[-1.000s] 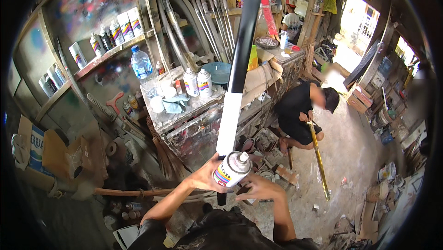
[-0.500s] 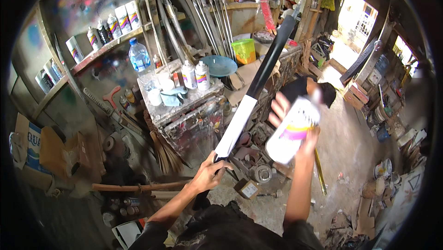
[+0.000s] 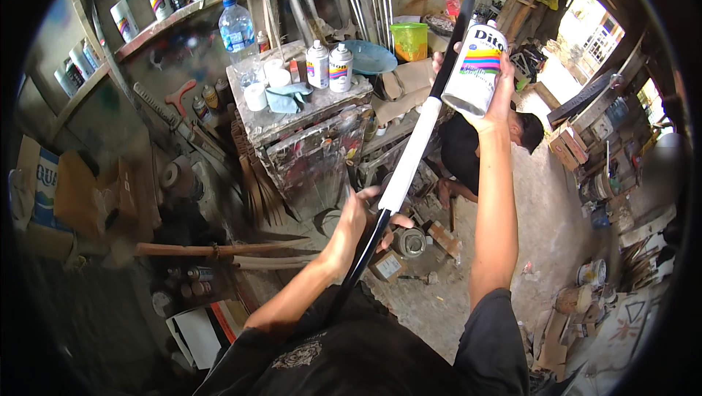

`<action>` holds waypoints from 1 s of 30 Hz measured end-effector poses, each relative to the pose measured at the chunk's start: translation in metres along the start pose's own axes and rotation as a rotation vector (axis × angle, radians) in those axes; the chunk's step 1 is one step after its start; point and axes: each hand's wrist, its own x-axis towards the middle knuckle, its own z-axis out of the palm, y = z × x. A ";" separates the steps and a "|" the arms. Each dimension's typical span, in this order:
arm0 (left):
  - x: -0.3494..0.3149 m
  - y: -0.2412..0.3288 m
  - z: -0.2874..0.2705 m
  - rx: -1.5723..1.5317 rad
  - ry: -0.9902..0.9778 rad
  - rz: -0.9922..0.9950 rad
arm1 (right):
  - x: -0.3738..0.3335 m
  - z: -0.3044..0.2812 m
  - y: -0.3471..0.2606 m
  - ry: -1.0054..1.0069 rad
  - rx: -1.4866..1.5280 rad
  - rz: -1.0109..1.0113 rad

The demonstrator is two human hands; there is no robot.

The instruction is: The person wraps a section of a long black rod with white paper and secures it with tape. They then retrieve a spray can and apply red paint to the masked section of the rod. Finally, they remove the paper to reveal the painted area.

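Left hand loosely round the black-and-white pole, just below its white section — right hand gripping a white spray can (colour-striped) beside the upper black stretch. Pole slants up rightward.

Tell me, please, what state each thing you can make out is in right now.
Spray can: in hand, tilted, nozzle end up.
Right hand: closed around the spray can.
Rod: slanting, black with a white section.
Left hand: at the rod, fingers partly spread; grip unclear.
Two spray cans on the bench: upright, nozzles showing.
Water bottle: upright, blue cap on.
Cloth: crumpled.
Green tub: upright, paint-smeared.
Cardboard box: flap open.
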 end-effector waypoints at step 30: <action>0.058 0.020 0.044 1.539 0.510 0.355 | -0.017 0.092 -0.050 0.648 -0.350 -0.649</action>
